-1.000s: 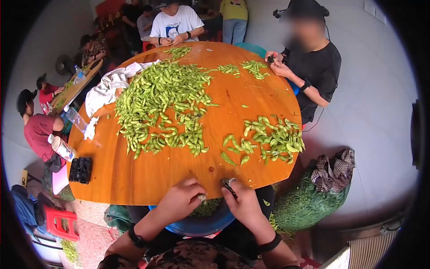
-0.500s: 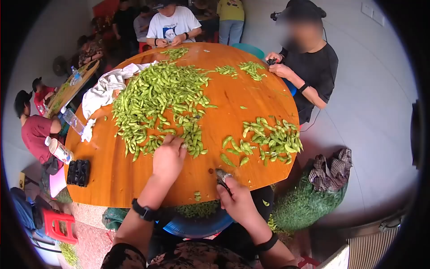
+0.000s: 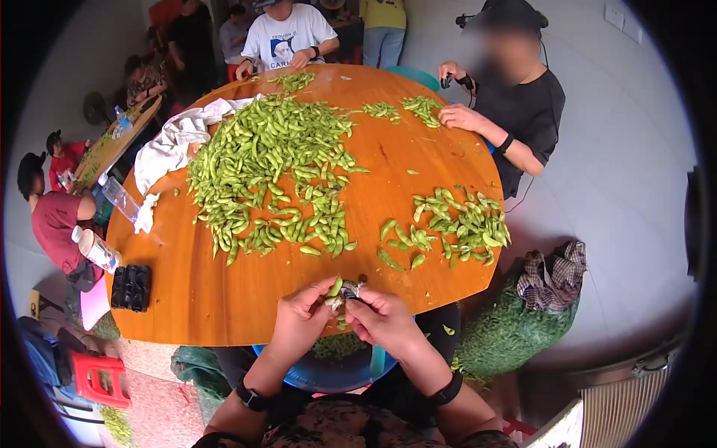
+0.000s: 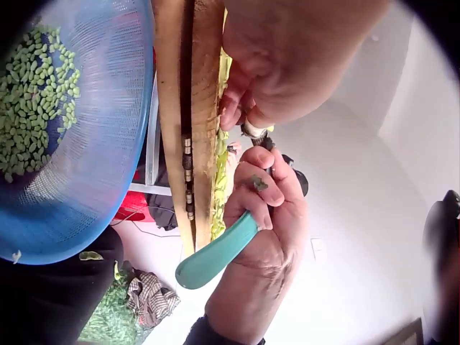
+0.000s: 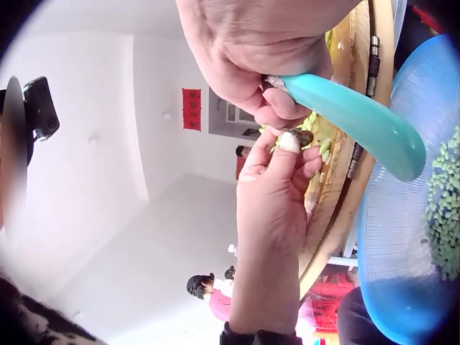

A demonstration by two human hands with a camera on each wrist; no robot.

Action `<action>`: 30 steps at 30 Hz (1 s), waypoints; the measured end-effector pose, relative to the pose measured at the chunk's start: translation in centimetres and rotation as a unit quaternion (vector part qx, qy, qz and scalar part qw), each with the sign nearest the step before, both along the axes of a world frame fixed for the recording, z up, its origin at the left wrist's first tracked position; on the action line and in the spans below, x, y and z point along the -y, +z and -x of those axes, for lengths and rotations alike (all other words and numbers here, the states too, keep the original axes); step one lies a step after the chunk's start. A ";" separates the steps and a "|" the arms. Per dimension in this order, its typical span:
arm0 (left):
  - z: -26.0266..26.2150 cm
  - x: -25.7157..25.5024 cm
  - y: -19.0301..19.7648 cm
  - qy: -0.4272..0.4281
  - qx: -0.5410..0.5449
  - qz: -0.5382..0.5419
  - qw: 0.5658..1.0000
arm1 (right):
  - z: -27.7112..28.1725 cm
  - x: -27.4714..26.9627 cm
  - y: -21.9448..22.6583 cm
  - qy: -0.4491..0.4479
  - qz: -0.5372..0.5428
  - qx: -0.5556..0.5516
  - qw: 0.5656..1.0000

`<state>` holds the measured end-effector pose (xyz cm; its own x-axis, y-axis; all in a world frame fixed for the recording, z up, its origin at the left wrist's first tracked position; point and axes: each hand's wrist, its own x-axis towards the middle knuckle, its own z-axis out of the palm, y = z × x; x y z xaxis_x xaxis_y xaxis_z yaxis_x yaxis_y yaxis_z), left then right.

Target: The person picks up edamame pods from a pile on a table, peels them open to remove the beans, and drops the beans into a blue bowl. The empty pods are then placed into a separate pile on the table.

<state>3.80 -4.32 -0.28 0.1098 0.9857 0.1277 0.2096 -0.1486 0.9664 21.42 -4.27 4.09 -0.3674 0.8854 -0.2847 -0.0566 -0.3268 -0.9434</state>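
Note:
Above the near edge of the wooden table, my two hands meet. My left hand pinches a green soybean pod between thumb and fingers; a whitish covering shows on the thumb tip. My right hand grips a tool with a curved teal handle, its dark working end close against the left fingertips. The kind of tool I cannot tell. Below the hands, a blue basket holds shelled green beans.
A large heap of pods covers the table's left middle, with a smaller pile at right. Black trays, bottles and a white cloth lie at left. Two people sit around the table. A full green sack stands right.
My left hand reached forward to the heap, then came back with a pod. The right hand shifted slightly left and brought the tool to it. The person at right lowered a hand to the table.

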 end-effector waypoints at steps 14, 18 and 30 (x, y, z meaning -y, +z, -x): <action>-0.1 0.0 -0.6 -0.013 0.119 0.017 0.993 | 1.0 0.2 -1.3 -0.019 -0.066 0.016 0.998; 0.0 0.1 -0.3 0.000 0.122 0.011 0.992 | 1.4 -0.3 -2.2 -0.039 -0.035 -0.046 0.998; 2.7 -1.3 0.1 -0.115 0.266 0.103 0.951 | -0.3 -2.6 -1.5 0.068 0.185 -0.224 0.954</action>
<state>1.07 -3.06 -0.21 0.2994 0.9536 0.0319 -0.3331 0.0731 0.9401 21.70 -1.65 2.58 -0.6295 0.6909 -0.3555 -0.3618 -0.6656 -0.6528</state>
